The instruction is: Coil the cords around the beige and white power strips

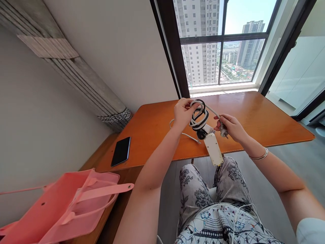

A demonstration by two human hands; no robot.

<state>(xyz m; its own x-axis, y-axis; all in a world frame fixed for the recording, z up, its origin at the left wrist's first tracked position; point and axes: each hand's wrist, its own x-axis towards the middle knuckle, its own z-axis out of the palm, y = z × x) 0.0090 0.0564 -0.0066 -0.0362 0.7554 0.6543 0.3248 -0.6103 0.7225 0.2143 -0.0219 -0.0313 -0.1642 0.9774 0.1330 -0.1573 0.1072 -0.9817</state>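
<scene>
Has far in front a big window [222, 39] with dark frame, and tall buildings [198, 62] outside in bright daylight. Has at the left a long grey curtain [86, 81], gathered in folds. Sits at a smooth orange-brown table [154, 128], with the knees [189, 179] close to its near edge. Has at the near left a pink bag [83, 203], with one strap reaching toward the table. Holds up above the table, with the left hand [182, 112], a coil of black and white cable [196, 124]; pinches its upper loops between thumb and fingers, with no open gap. Lets hang under the coil a white power strip [214, 149], tilted, its lower end past the near edge of the table; cannot tell if touching the table or not. Has also a loose white cord [189, 136] on the table, near the left wrist. Has a dark phone [120, 151] lying flat on the left part of the table, well apart from both hands. Holds with the right hand [231, 126], fingers closed, a whitish plug [223, 130], joined by cable to the coil. Wears at the right wrist a thin silvery bracelet [259, 156].
</scene>
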